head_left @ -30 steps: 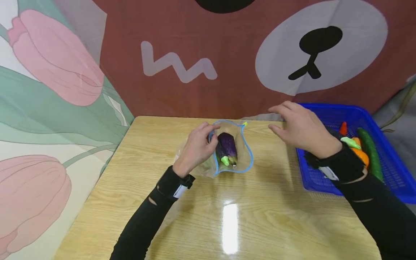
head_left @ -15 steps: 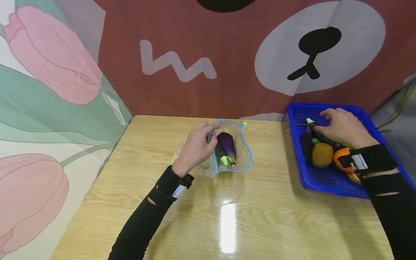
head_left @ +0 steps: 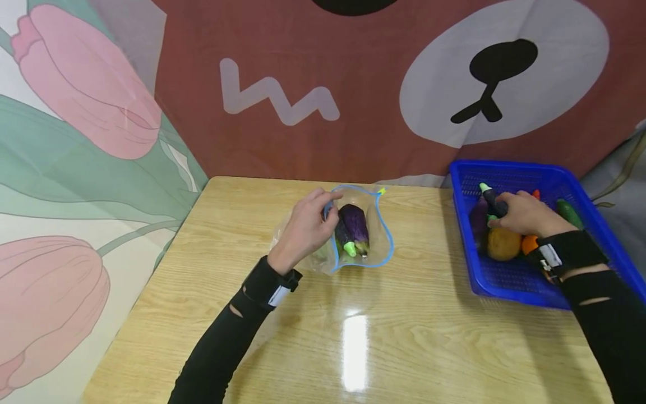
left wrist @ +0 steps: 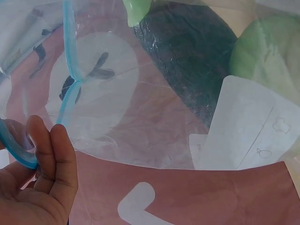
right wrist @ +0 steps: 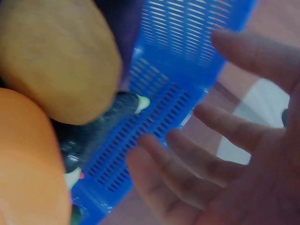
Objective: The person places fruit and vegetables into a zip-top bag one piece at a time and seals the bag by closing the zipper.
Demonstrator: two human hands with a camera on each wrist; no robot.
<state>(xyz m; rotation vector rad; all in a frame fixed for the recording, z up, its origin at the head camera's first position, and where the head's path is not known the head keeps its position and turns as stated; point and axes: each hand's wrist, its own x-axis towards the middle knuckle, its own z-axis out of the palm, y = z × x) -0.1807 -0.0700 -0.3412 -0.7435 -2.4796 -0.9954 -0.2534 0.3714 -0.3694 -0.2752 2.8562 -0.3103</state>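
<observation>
My left hand [head_left: 307,227] pinches the blue zip edge of a clear bag [head_left: 392,244], holding its mouth wide. Inside lie a purple eggplant [head_left: 355,224] and a darker, green-tipped vegetable [head_left: 344,235]. In the left wrist view, a pale green item [left wrist: 267,51] shows through the plastic. My right hand [head_left: 530,216] is in the blue basket [head_left: 504,164], finger and thumb either side of a dark, slender eggplant-like vegetable [head_left: 492,196] with a pale green tip. The right wrist view shows that hand's fingers loosely spread, apart from the vegetable [right wrist: 105,124].
The basket also holds a brown, potato-like item [head_left: 503,244], a purple eggplant [head_left: 478,221], an orange item [head_left: 530,244] and a cucumber [head_left: 569,213]. The wooden table [head_left: 282,348] ends at a printed curtain [head_left: 282,146] behind.
My right hand has moved right from beside the basket to over it, then down onto the dark vegetable. The left hand keeps its hold on the bag, almost still.
</observation>
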